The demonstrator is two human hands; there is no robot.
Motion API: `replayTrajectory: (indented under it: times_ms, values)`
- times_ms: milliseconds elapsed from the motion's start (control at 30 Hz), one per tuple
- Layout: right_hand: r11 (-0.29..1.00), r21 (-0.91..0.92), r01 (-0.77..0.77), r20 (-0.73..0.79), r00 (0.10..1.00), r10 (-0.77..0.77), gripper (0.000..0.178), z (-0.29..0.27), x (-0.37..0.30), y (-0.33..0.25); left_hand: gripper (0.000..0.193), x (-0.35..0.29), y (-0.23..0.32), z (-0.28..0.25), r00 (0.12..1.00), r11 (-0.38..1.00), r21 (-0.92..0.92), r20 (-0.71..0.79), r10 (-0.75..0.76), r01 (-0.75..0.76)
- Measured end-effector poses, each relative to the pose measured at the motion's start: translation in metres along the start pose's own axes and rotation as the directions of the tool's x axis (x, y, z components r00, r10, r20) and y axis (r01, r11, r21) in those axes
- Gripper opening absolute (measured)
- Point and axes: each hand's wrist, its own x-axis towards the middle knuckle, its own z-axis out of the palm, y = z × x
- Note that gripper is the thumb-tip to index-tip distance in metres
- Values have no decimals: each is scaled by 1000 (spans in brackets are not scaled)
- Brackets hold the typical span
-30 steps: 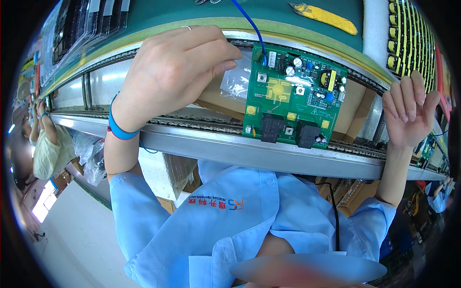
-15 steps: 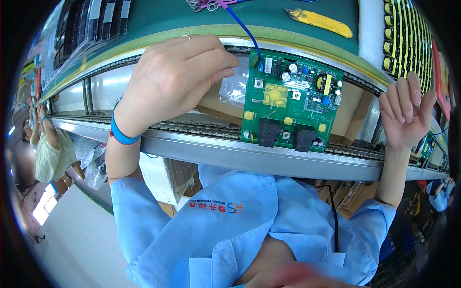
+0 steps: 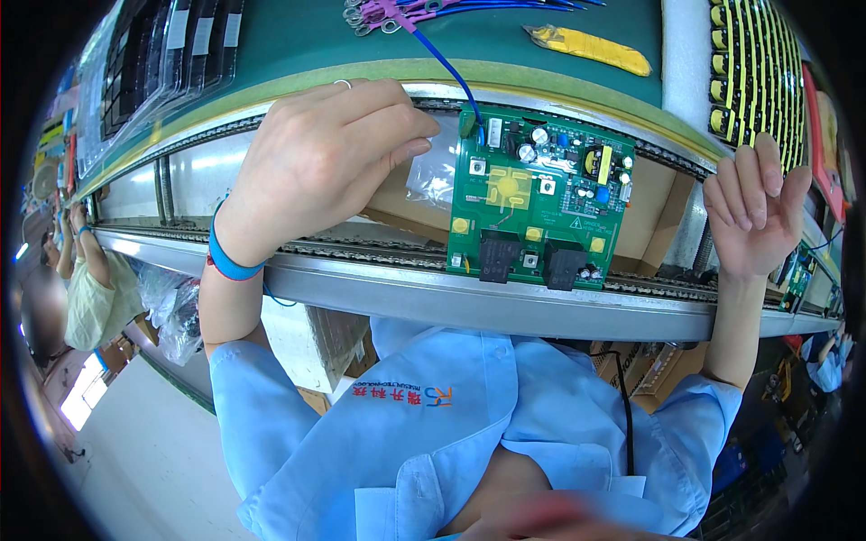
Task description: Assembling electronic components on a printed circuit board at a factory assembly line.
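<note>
A green circuit board (image 3: 591, 243) lies across the metal conveyor rails in front of me. Black block parts, small capacitors and yellow pads are mounted on its face. A blue wire (image 3: 448, 68) joins the board at its far left corner and runs back toward a bundle of wires. My left hand (image 3: 329, 162) hovers left of the board, thumb and index finger drawn together, with nothing visible in them. To the right of the board, my right hand (image 3: 756, 212) is raised, its fingers loosely curled and the thumb apart. It holds nothing.
Pink-sleeved wire lugs (image 3: 383, 13) and a yellow-wrapped blade tool (image 3: 591, 50) lie on the green bench mat (image 3: 316, 41). Black-and-yellow components (image 3: 762, 81) stand in rows at far right. A clear bag (image 3: 431, 176) lies below the rails. Another person (image 3: 95, 288) is at far left.
The whole view has shifted slightly, with the board and bench sitting a little lower and farther left. Both hands keep nearly the same poses beside the board.
</note>
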Motion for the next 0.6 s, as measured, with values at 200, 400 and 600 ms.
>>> replayTrajectory:
  times_ms: [200,400,600]
  values:
    - [1000,19,-2,-11,1000,2,36,-2,-1,-1,12,-2,-6,0,999,999,18,26,-39,38]
    - [1000,20,4,-16,1000,-4,35,-2,1,-2,11,-2,-17,1,999,999,22,30,-37,36]
    - [996,-45,71,40,997,-69,40,-13,6,-1,9,-1,-20,2,998,998,-10,33,-57,58]
